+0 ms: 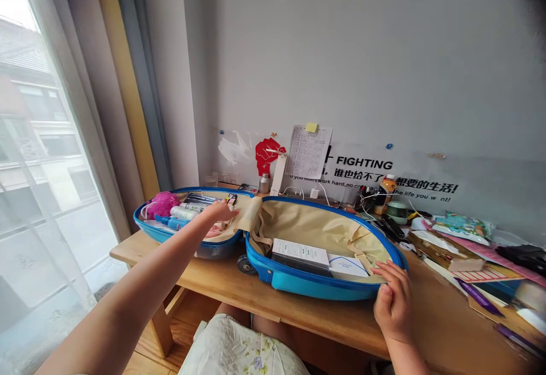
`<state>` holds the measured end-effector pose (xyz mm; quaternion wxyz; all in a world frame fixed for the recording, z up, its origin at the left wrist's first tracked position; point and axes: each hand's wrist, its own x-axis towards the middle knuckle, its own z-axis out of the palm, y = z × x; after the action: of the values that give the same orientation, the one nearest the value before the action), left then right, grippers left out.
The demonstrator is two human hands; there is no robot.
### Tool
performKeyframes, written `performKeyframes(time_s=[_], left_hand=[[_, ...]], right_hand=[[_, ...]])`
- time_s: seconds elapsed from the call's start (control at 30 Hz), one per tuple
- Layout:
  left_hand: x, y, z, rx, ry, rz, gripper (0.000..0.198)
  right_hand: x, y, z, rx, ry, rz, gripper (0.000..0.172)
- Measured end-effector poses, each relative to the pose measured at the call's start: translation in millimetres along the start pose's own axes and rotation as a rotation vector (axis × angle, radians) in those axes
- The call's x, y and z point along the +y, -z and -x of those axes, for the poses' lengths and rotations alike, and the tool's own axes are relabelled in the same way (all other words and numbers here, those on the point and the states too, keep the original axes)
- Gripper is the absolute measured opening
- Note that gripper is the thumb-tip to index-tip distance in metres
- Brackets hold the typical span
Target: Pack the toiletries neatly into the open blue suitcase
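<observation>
An open blue suitcase (324, 289) lies on the wooden table, its two halves spread side by side. My left hand (218, 212) reaches over the left half, fingers closed around a small dark-and-white item (232, 199) whose kind I cannot make out. Around it in that half are a pink mesh bath puff (164, 204), a white tube (184, 213) and a blue bottle (170, 222). My right hand (393, 295) grips the near right rim of the other half. Inside that half, a white printed box (301, 254) lies beside a white-and-blue box (347, 267) along the near wall.
Behind the suitcase stand a small jar (264, 183) and a white upright lamp-like object (278, 174). Clutter fills the table's right side: an orange-labelled bottle (388, 187), a green-and-white packet (463, 227) and a purple pen-like item (480, 296). A curtained window is at left.
</observation>
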<state>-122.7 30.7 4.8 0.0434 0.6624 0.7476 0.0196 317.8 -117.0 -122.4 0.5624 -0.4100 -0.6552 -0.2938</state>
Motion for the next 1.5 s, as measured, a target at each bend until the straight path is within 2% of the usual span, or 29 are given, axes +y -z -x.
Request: performKeyframes(time_s=[0.1,0.2,0.3,0.43,0.53,0.77,0.93,1.03,1.1,1.13,1.2,1.33,1.4,1.5], left_hand=[[-6,-9.4,-9,-0.075,0.082,0.009,0.106],[-4,-13.3,-13,-0.091,0.112,0.025,0.113],[-2,-12.2,-12,-0.101,0.152,0.028,0.112],[3,-8.4,-8,-0.119,0.199,0.020,0.100],[5,-6.6,-5,-0.120,0.194,0.029,0.099],[5,-6.9,0,-0.045,0.169,0.077,0.091],[11,3.6,1,0.122,0.106,0.074,0.091],[32,16.3,9,0.302,-0.062,0.122,0.091],[56,22.9,22,0.387,-0.259,0.179,0.089],[70,24.8,30,0.390,-0.364,0.205,0.089],[102,24.8,48,0.319,-0.568,0.250,0.090],[168,12.3,79,0.046,-0.917,0.267,0.099],[196,3.0,88,-0.054,-1.012,0.226,0.101],[227,-11.4,94,-0.167,-1.030,0.166,0.103]], right_hand=[[0,-1,0,0.013,-0.004,-0.004,0.036],[1,-1,1,0.012,0.009,-0.011,0.034],[2,-1,2,0.004,0.009,-0.013,0.033],[4,-1,4,-0.007,0.003,-0.014,0.033],[3,-1,3,-0.006,-0.002,-0.012,0.033],[0,-2,0,0.014,0.021,-0.008,0.034],[-3,-2,0,0.023,-0.001,-0.008,0.034],[-3,-2,0,0.030,-0.009,-0.018,0.035],[-4,-2,0,0.028,-0.013,-0.021,0.035],[-4,-1,0,0.023,-0.012,-0.014,0.035],[-4,0,-1,0.006,-0.002,0.002,0.035],[-4,1,-2,-0.006,0.015,0.000,0.035],[-5,2,-2,-0.009,0.020,0.008,0.034],[-7,3,-3,-0.024,0.030,0.024,0.033]])
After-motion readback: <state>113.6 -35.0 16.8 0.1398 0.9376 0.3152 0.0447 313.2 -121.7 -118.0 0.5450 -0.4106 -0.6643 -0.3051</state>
